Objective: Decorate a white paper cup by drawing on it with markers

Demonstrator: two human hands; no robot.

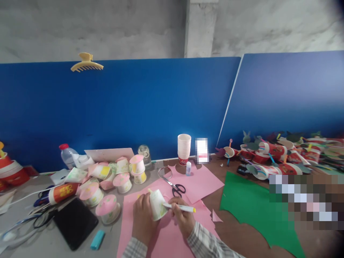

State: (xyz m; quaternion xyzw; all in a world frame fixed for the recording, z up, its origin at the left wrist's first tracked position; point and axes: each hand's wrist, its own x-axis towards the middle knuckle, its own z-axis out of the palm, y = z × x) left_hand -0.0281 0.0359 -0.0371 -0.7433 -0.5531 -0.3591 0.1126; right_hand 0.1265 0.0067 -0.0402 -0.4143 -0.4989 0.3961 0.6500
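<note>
A white paper cup [158, 204] with faint green and yellow marks lies tilted in my left hand [144, 214], its fingers wrapped round the side. My right hand [183, 216] grips a white marker with a yellow end [185, 208], and the tip meets the cup's wall. Both hands are above pink paper [172, 238]. Just beyond my right hand lie scissors with black handles [176, 187]. A small glue stick [188, 168] stands farther back on the pink sheet.
Decorated cups with pink tops [108, 208] crowd the left, near a black tablet-like slab [76, 223] and a blue marker cap [97, 240]. Stacked cups [184, 148] stand at the back. Green paper [249, 204] and several red cup crafts [279, 154] lie right. A blue partition [150, 104] rises behind.
</note>
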